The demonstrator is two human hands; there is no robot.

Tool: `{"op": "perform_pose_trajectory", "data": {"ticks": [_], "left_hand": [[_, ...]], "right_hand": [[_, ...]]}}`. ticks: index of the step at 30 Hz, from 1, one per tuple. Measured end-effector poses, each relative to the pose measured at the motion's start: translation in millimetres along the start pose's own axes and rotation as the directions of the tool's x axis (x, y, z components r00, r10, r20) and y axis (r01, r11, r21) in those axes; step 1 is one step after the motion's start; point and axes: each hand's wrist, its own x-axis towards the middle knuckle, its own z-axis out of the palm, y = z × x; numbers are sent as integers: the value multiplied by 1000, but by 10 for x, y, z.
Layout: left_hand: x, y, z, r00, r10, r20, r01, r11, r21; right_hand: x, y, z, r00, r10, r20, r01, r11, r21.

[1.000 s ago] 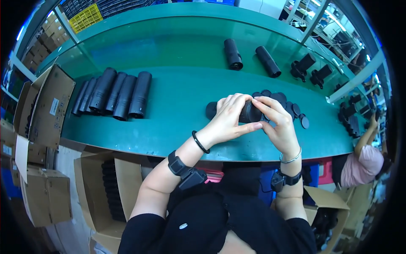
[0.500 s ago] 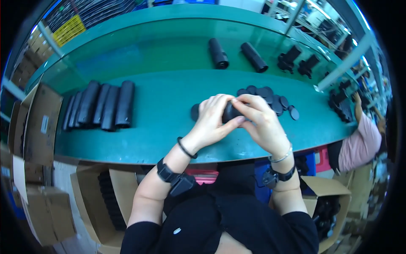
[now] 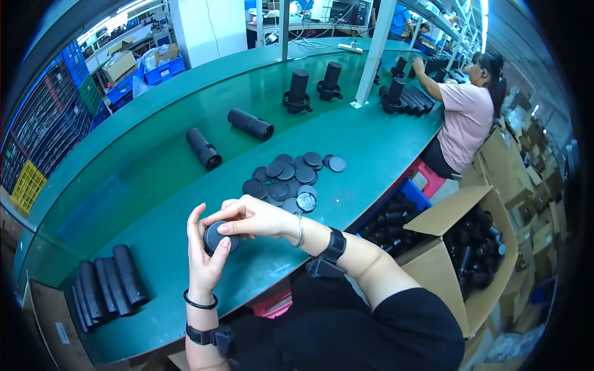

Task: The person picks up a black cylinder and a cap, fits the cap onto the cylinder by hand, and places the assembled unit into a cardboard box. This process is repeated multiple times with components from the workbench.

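Observation:
A black round cap [image 3: 218, 237] is held between both hands above the green table, its flat face turned up toward me. My left hand [image 3: 205, 252] wraps its near and left side, with the thumb on the face and the forefinger raised. From the right, my right hand [image 3: 257, 217] grips the far rim with thumb and fingers. Whether a tube sits beneath the cap is hidden. Just beyond my right hand lies a loose pile of black round discs [image 3: 279, 172], one with a shiny pale face [image 3: 306, 201].
Black tubes [image 3: 106, 281] lie in a row at the left. Two more tubes [image 3: 203, 149] lie on the far side, near two upright black fittings [image 3: 297, 93]. A co-worker [image 3: 464, 108] sits at the right. Open cartons [image 3: 489, 247] of black parts stand beside the table.
The view has turned to the right. Relative to the disc pile, both hands have shifted left along the table. The held cap's flat face now shows.

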Motion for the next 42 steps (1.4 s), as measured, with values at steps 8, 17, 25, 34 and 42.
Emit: {"op": "perform_pose_trajectory", "data": {"ticks": [8,17,25,34,42], "left_hand": [[75,-28,-14,996,-90,-28,88,995,-42],[222,88,-196,979,-202,-29,198,975,-104],[55,64,-125,988,-110,-109,107,994,-34],[191,-113,-264,990,-100,-101,91,992,-87],[6,-837,-649,986,-105,-133,118,989,92]], "right_hand": [[100,-13,-45,998,60,21,-61,997,46],[322,18,53,1000,8,-15,-8,998,55],[270,20,120,998,67,8,-67,966,251],[32,203,132,996,2,-87,19,968,248],[102,352,85,999,16,-32,-6,956,293]]}}
